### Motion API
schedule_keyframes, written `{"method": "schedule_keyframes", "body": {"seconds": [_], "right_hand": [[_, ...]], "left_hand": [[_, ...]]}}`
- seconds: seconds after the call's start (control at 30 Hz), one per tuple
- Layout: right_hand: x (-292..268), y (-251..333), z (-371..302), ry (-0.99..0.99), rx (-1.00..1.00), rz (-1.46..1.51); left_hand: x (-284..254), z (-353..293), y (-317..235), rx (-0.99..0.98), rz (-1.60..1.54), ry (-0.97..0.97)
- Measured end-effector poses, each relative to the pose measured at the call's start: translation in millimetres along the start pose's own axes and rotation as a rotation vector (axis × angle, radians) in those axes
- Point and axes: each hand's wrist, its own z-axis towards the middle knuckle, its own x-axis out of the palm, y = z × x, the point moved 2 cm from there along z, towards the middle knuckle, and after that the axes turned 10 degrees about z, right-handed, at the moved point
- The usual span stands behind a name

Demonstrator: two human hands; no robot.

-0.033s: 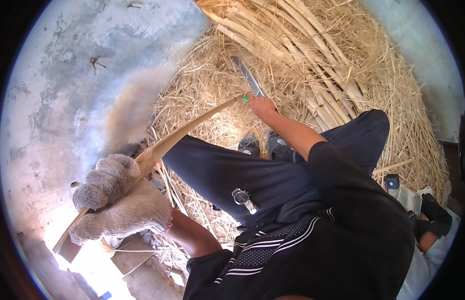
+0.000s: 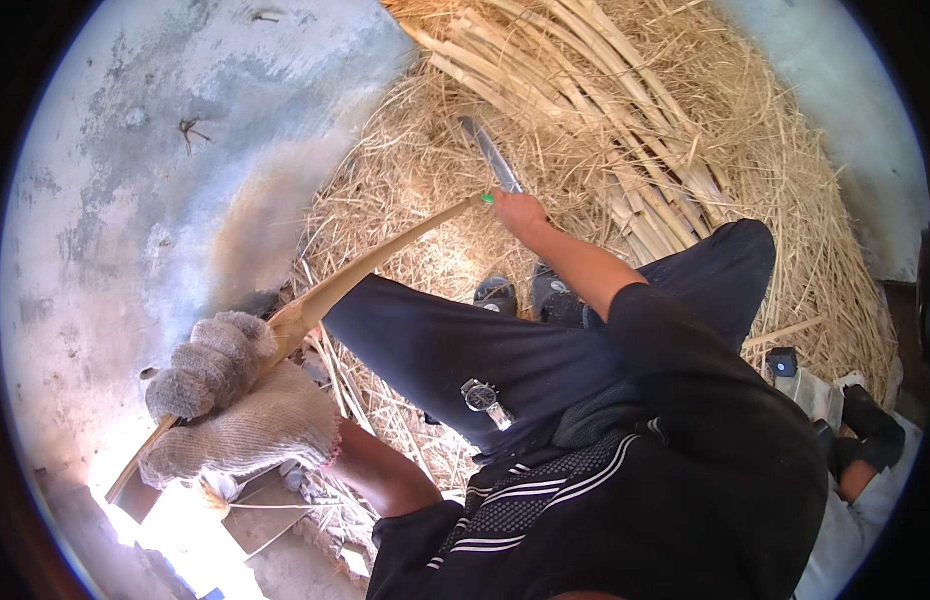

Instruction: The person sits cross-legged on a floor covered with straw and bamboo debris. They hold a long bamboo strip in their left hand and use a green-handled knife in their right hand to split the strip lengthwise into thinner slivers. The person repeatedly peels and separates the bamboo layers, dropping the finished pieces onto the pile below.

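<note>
And there's the pale strip [image 2: 330, 292], its long axis slanting from near left to far centre, the gloved left hand [image 2: 247, 422] clenched round its near part, the right hand [image 2: 520, 213] gripping a knife [image 2: 492, 155] by its far tip, whether pinching the strip too I can't tell.

Ahead of the gloved left fingers [image 2: 225, 350], a blotched blue-grey wall [image 2: 125, 200] is seen, browned by a stain [image 2: 253, 215]. Around the bare right fingers [image 2: 500, 203], pale straw-like floor litter [image 2: 405, 170] is spread. Far to their right, another pale wall [image 2: 870, 190] is glimpsed. Below the gloved fingers, a patch of glare [image 2: 190, 540] is seen.
</note>
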Motion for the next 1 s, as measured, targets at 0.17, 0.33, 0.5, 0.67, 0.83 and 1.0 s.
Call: {"method": "schedule_keyframes", "body": {"seconds": [0.17, 0.33, 0.5, 0.67, 0.83, 1.0], "right_hand": [[-5.7, 13.8, 13.0, 0.086, -0.022, -0.135], [-12.7, 41.4, -2.8, 0.070, -0.043, -0.128], [-19.3, 51.0, -22.3, 0.020, -0.019, 0.207], [-9.9, 28.7, -5.7, 0.136, 0.057, 0.136], [22.7, -21.6, 37.9, 0.059, 0.303, -0.196], [17.8, -43.7, 23.6, 0.146, 0.255, -0.158]], "left_hand": [[2.8, 2.4, -3.7, -0.055, 0.017, -0.108], [-1.6, -4.7, -4.3, -0.056, -0.025, -0.117], [0.3, -3.1, -3.6, 0.018, -0.114, 0.022], [-10.0, -1.7, 2.9, 0.012, -0.478, 0.278], [-7.3, -4.7, -2.0, -0.021, -0.315, 0.199], [-18.0, 4.4, 6.2, 0.014, -0.140, 0.044]]}}
